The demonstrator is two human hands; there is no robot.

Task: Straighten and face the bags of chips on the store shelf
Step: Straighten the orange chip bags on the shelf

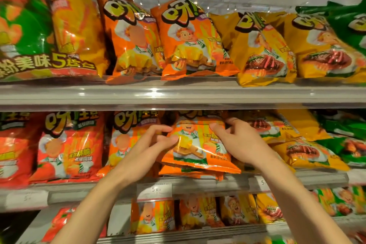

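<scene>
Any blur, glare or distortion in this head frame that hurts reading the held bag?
Head view: the orange bag both hands grip is fairly sharp with slight foil glare; the green multipack at upper left is smeared; shelf rails bow from the wide lens and carry bright reflections.

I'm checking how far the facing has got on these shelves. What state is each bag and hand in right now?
orange bag: middle shelf, held at both sides, front out, tilted.
left hand: grips the bag's left edge.
right hand: grips its right edge.
yellow bags: right of it, slumped, leaning.
red bag: upright, facing out.
</scene>
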